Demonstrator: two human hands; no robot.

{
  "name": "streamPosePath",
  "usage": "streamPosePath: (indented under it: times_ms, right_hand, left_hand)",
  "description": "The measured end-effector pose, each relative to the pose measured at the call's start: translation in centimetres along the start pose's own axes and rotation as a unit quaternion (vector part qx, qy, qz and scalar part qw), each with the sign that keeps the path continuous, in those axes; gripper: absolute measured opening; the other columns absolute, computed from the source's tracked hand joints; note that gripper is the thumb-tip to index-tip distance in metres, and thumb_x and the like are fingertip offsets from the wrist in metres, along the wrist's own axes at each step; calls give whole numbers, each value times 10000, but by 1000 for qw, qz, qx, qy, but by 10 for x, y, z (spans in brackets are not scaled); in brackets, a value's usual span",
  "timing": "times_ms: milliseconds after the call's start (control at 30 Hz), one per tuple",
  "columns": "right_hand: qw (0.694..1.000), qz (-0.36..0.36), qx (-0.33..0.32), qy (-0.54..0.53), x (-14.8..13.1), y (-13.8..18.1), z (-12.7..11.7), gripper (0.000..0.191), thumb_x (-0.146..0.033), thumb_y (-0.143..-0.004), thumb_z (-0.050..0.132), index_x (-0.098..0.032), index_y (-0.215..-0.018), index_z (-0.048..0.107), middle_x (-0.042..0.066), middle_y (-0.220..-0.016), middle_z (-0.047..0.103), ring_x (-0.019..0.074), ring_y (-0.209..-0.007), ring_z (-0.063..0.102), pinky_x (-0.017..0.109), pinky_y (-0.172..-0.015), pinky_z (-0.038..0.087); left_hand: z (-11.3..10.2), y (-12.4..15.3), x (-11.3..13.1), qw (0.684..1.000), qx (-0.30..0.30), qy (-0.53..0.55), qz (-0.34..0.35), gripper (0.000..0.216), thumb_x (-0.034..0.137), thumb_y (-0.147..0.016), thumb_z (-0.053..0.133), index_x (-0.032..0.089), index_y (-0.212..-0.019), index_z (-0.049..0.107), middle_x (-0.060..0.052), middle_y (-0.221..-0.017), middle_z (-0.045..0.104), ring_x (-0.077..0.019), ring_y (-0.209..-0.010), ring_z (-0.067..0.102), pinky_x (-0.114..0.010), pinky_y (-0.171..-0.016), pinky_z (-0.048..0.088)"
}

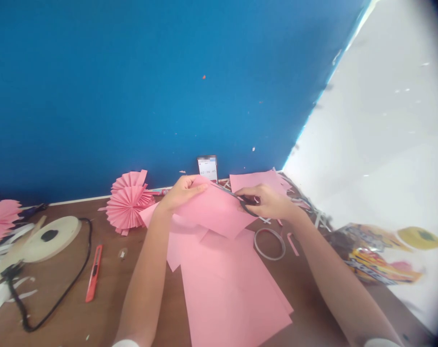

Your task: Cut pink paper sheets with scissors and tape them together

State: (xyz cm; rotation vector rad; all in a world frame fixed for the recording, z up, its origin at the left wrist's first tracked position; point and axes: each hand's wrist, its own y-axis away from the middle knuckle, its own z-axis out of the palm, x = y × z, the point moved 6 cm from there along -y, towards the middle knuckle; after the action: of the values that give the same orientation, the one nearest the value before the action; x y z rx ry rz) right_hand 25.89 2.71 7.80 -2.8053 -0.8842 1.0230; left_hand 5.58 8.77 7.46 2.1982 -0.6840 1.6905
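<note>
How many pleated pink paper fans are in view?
3: a pleated fan at the picture's left edge, then a front fan and a rear fan overlapping near the blue wall. More may be hidden.

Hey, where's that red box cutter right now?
In the head view, the red box cutter lies on the left side of the brown table, just right of the black cord and nearer the viewer than the pleated pink fan.
</note>
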Motion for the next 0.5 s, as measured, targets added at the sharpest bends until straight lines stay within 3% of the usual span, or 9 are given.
streamPosePath:
  times_ms: [500]
  right_hand:
    - [999, -11, 24, 21, 1, -1, 0, 257, -251, -784, 511, -181, -974, 669, -12, -609, 542, 97, -538, 403, 223, -544, 308]
  left_hand:
    - [-2, 1, 0, 1000, 14, 6, 3, 407, 480, -747, 652, 125, -946, 651, -72, -856, 695, -179, -725, 631, -225, -575, 460]
